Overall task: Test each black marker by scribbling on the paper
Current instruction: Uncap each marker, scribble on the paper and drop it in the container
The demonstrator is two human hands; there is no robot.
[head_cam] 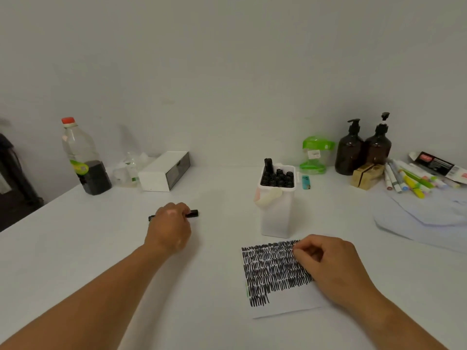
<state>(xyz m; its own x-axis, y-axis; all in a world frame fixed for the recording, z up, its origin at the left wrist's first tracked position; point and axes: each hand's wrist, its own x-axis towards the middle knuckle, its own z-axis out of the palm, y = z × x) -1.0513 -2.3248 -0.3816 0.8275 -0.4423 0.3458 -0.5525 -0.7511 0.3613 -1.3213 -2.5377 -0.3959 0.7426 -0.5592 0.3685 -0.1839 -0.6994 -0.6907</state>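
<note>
My left hand grips a black marker that lies flat on the white table, its ends sticking out on both sides of the fingers. A sheet of paper covered with rows of black scribbles lies in front of me. My right hand rests on the paper's right part with fingers loosely curled and nothing in them. Behind the paper stands a white container packed with several black markers, one standing taller than the rest.
At the back left stand a bottle with dark liquid and a white box. At the back right are a green-lidded jar, two brown pump bottles, a teal lighter, coloured markers and loose white sheets.
</note>
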